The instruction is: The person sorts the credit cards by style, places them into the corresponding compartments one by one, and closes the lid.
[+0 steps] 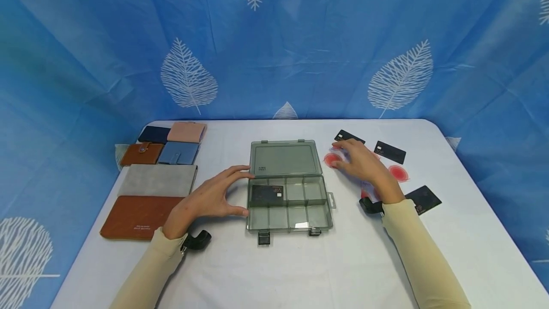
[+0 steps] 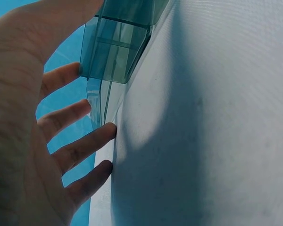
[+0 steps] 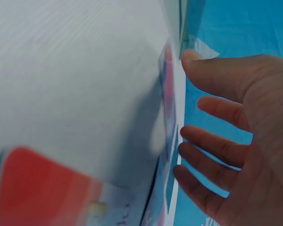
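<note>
Left hand [image 1: 211,196] splayed, box's [image 1: 288,175] left edge | right hand [image 1: 361,160] loose, empty, near surface's [image 1: 296,273] far-edge card [image 1: 349,136] | likely card pick-up; needs pinch

Wallets [image 1: 157,179] L of box [image 1: 279,217], loose cards [image 1: 390,152] R; 1 card [image 1: 265,195] @ box's back-L cells, lid [image 1: 285,159] behind; all on tbl [image 1: 309,271].

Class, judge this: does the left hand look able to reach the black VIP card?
Probably yes: the left hand is spread beside the open box, its lid lies folded back, and nothing visible covers the black VIP card.
</note>
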`<state>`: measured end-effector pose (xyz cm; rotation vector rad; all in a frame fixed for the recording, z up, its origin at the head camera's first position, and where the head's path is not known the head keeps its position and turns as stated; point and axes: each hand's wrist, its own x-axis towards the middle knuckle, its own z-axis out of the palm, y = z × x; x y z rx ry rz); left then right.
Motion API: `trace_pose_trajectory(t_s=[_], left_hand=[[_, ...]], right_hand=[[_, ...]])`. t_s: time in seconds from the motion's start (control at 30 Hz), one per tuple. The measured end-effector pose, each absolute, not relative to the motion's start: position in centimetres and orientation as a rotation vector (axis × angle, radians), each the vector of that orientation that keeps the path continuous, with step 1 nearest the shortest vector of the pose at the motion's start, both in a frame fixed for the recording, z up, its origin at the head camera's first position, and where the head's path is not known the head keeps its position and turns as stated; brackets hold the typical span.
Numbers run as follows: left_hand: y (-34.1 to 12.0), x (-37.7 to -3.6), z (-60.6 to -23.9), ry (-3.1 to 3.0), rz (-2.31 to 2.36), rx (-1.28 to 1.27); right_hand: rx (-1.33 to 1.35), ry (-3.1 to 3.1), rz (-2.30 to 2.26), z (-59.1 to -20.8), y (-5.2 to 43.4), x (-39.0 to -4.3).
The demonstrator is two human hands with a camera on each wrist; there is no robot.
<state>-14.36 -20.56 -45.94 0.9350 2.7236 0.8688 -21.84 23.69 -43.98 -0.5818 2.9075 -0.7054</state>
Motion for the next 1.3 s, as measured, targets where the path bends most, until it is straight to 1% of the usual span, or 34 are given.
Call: trace_pose_trajectory(t_s=[0.27, 0.6, 1.1, 1.3], left_hand=[[-20.4, -14.3, -46.0, 2.734, 0.86, 0.925], [-20.5, -14.3, -46.1, 2.733, 0.865, 0.929], [-20.4, -14.2, -45.9, 2.731, 0.856, 0.906], [-20.3, -14.4, -46.0, 2.744, 0.824, 0.912]], right_hand=[[-0.565, 2.923, -0.624, -44.2, 23.9, -21.9], [-0.37, 2.832, -0.623, -43.5, 24.1, -21.8], [-0.274, 2.816, -0.734, -42.0, 26.0, -21.6], [-0.31, 2.767, -0.739, -41.3, 26.6, -21.2]])
